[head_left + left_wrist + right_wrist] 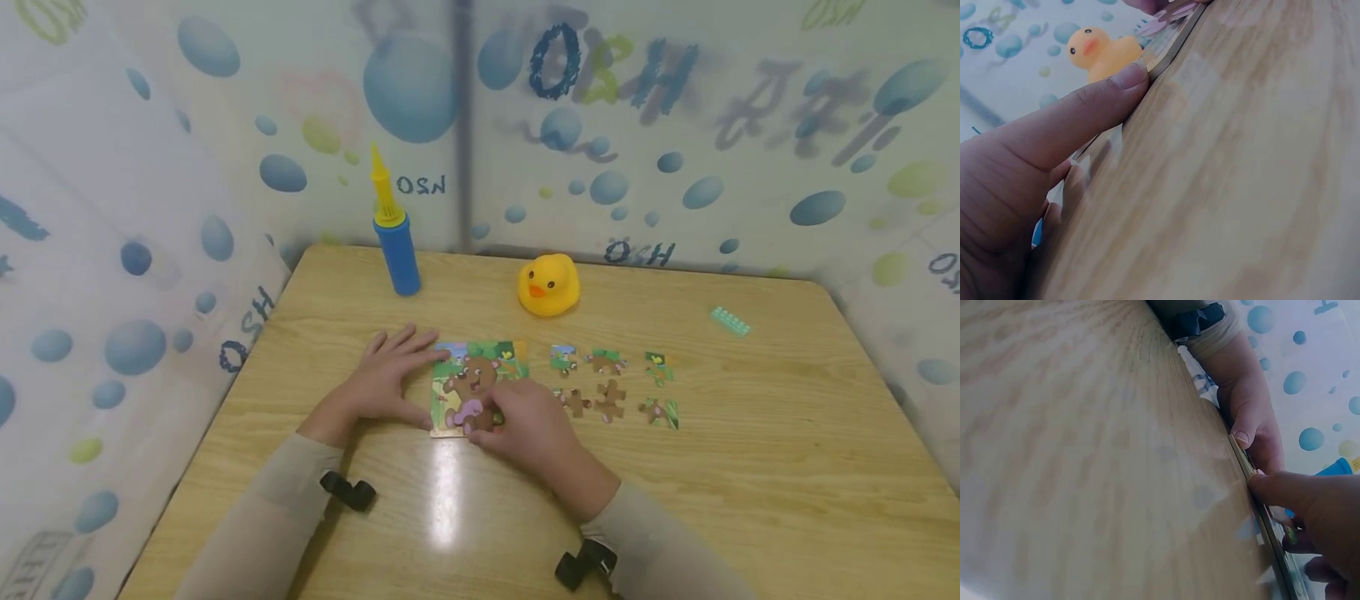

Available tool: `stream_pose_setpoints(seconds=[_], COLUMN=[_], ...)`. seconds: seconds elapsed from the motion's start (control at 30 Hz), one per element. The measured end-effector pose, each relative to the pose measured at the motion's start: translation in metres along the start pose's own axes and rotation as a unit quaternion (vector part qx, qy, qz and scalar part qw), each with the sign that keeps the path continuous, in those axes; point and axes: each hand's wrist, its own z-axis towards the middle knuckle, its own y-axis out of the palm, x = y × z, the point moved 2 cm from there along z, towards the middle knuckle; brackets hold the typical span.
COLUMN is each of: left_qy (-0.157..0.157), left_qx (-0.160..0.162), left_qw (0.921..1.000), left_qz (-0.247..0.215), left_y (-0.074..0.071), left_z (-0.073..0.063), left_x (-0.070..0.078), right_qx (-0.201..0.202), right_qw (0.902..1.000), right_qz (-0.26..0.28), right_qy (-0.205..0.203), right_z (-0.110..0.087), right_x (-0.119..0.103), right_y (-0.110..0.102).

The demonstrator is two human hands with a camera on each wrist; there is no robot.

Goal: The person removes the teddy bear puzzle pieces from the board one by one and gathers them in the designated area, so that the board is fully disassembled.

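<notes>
In the head view a square bear puzzle (pixel 468 372) lies flat on the wooden table. My left hand (pixel 386 377) has its fingers spread at the puzzle's left side, its thumb (pixel 1116 87) touching the edge near the lower corner. At the lower part of the picture, my right hand (pixel 531 421) pinches a brown-and-purple puzzle piece (pixel 1163 22) between thumb and fingers. Its fingers partly hide that piece and the puzzle's right side. Several loose pieces lie in two rows to the right, among them a brown one (pixel 611 402) and a green-edged one (pixel 660 412).
A yellow rubber duck (pixel 551 286) sits behind the puzzle. Farther left stands a blue hand pump (pixel 399 258) with a yellow nozzle. A mint-green toy brick (pixel 730 321) lies at the back right. Patterned walls enclose the back and left of the table (pixel 787 467).
</notes>
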Motion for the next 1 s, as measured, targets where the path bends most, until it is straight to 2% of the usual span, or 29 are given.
stream_pose_setpoints(seconds=[0.13,0.33,0.43,0.7,0.9,1.0], left_qy=[0.003,0.003,-0.002,0.006,0.003,-0.001], left_qx=[0.004,0.007,0.003,0.003,0.004,0.001], left_qw=[1.0,1.0,1.0,1.0,1.0,1.0], left_qz=[0.0,-0.002,0.001,-0.001,0.002,0.001], left_y=[0.0,0.001,0.002,0.003,-0.001,-0.002], left_z=[-0.002,-0.002,-0.002,0.001,-0.001,-0.002], left_x=[-0.001,-0.002,-0.002,0.001,0.002,0.003], right_qx=[0.024,0.043,0.066,0.153,0.18,0.181], right_qw=[0.9992,0.9976,0.9954,0.9779,0.9688,0.9684], right_qz=[0.0,-0.009,-0.007,0.007,0.018,0.016], right_qy=[-0.032,-0.052,-0.069,-0.142,-0.169,-0.171], right_z=[-0.001,-0.002,-0.003,-0.012,-0.018,-0.026], right_x=[0.0,0.001,0.003,0.011,0.017,0.022], right_y=[0.0,0.001,0.002,0.002,0.0,-0.002])
